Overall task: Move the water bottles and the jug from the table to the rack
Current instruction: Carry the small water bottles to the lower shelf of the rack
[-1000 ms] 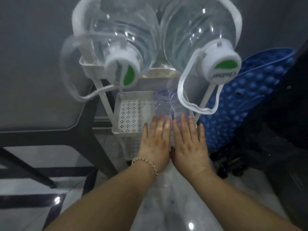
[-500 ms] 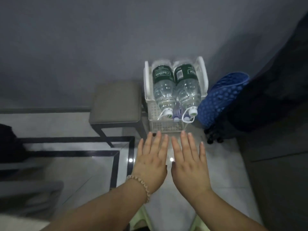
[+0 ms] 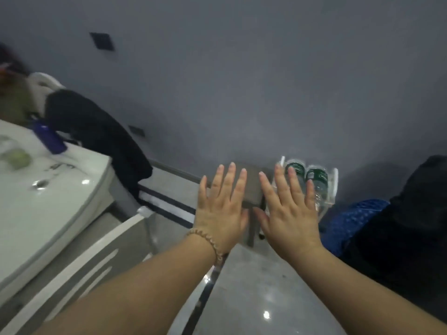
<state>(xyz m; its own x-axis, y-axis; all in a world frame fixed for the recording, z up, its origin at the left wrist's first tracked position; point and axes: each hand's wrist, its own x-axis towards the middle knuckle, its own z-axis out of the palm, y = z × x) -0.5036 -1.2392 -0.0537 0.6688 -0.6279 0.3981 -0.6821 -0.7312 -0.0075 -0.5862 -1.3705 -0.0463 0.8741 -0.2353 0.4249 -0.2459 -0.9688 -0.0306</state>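
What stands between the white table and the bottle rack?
A grey stool, close beside the rack, then dark-striped floor towards the table. The head view shows it, partly behind the left hand and right hand.

Dim, grey room. Small glints lie on the glossy floor (image 3: 254, 286) and the white counter (image 3: 48, 213); the left side is blurred, the edges bend.

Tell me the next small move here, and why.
Probably turn left and reach the left hand toward the blue bottle on the white table. It and the right hand are open and empty, two bottles already lie in the rack, and that one seems left.
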